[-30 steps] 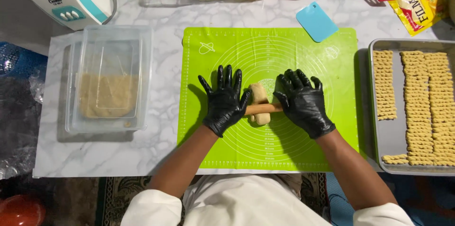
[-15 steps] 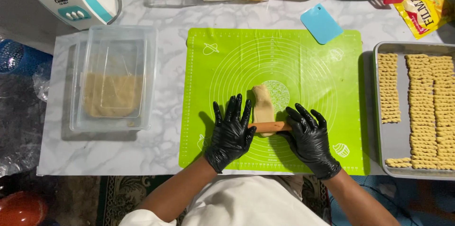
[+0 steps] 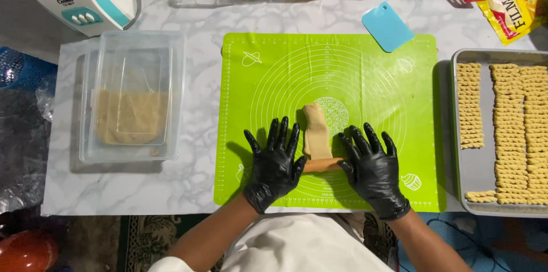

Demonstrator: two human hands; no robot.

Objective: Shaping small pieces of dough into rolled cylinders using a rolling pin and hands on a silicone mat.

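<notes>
Fingers (image 3: 279, 135) spread flat on both gloved hands, left hand (image 3: 275, 164) and right hand (image 3: 372, 169), palms pressing the wooden rolling pin (image 3: 322, 164), clenching nothing. Dough strip (image 3: 317, 131) lies on the green mat (image 3: 354, 72), its near end under the pin, just toward the person from the mat's centre. Risk, I'd say: uneven pressure thins one edge or tears it, or dough sticks to the pin. Against half a second ago, the pin sits a touch nearer the mat's front edge and the dough looks longer.
</notes>
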